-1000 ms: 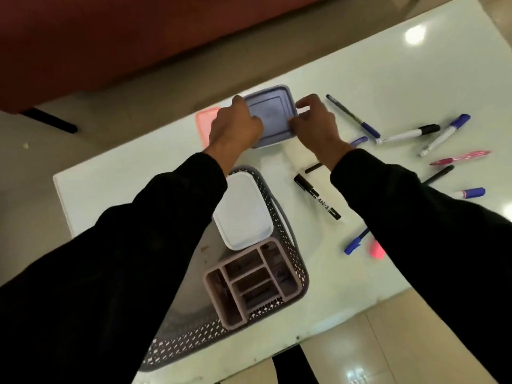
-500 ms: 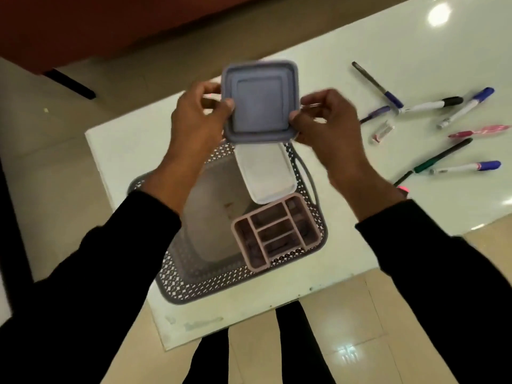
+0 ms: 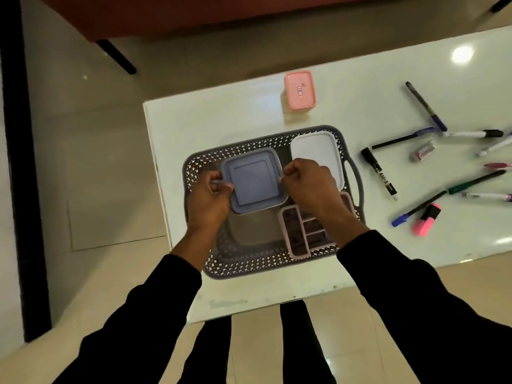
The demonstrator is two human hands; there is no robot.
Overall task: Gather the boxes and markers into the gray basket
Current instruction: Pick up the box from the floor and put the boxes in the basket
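The gray basket (image 3: 238,263) sits at the near left of the white table. Both hands hold the blue-lidded box (image 3: 253,180) inside its left half: my left hand (image 3: 209,198) grips the left edge, my right hand (image 3: 310,184) the right edge. A white-lidded box (image 3: 315,151) lies in the basket's far right corner. A pink divided tray (image 3: 297,234) lies at its near right, partly under my right wrist. A pink-lidded box (image 3: 299,90) stands on the table beyond the basket. Several markers lie to the right, among them a black marker (image 3: 378,173) and a pink highlighter (image 3: 426,223).
The table's left edge (image 3: 155,173) and near edge run close to the basket. A small clear eraser-like item (image 3: 422,152) lies among the markers. Tiled floor surrounds the table, and dark red furniture (image 3: 194,15) stands beyond it.
The blue-lidded box came down from above the basket's far edge into its left half, still held by both hands. The view shifted, and the pink-lidded box came into sight.
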